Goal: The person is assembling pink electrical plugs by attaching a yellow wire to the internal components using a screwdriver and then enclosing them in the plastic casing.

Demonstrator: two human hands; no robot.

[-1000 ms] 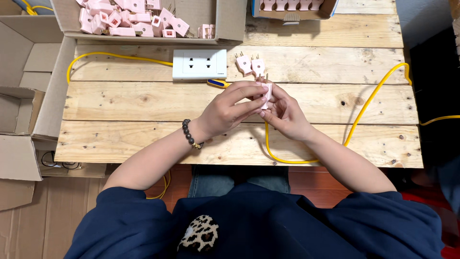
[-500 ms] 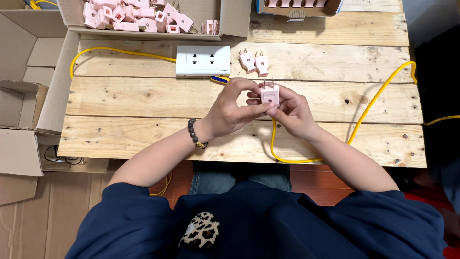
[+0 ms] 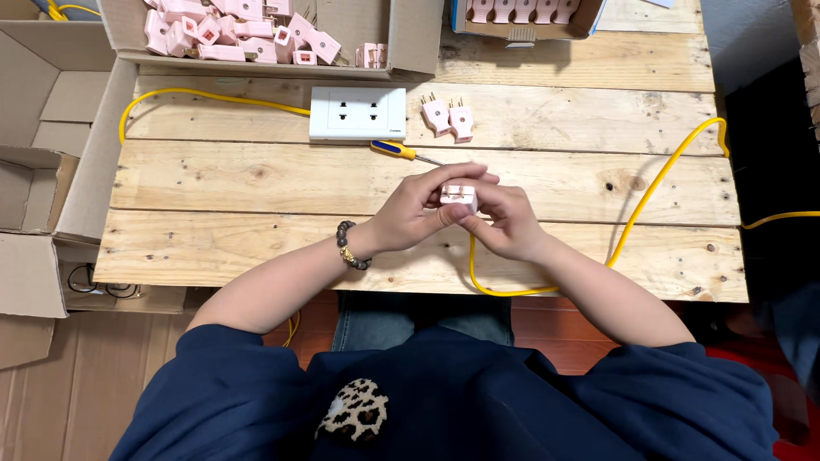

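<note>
Both hands meet over the middle of the wooden plank table point(image 3: 256, 183). My left hand point(image 3: 418, 209), with a bead bracelet on the wrist, and my right hand point(image 3: 504, 222) together grip a small pink plug point(image 3: 459, 195), its metal prongs pointing away from me. A yellow cable point(image 3: 632, 218) runs from under my hands, loops at the near edge and leads off to the right. A screwdriver point(image 3: 397, 151) with a blue and yellow handle lies just beyond my hands. Two more pink plugs point(image 3: 448, 115) rest next to a white socket panel point(image 3: 357, 113).
A cardboard box point(image 3: 256, 34) of several pink plugs stands at the back left, another box point(image 3: 525, 17) of plugs at the back centre. Open cardboard boxes point(image 3: 34, 179) stand on the floor to the left. A second yellow cable point(image 3: 184, 96) leads left from the socket panel.
The plug has turned in my hands, so that its prongs now face away. My hands stay at the same place on the table; the view has shifted slightly.
</note>
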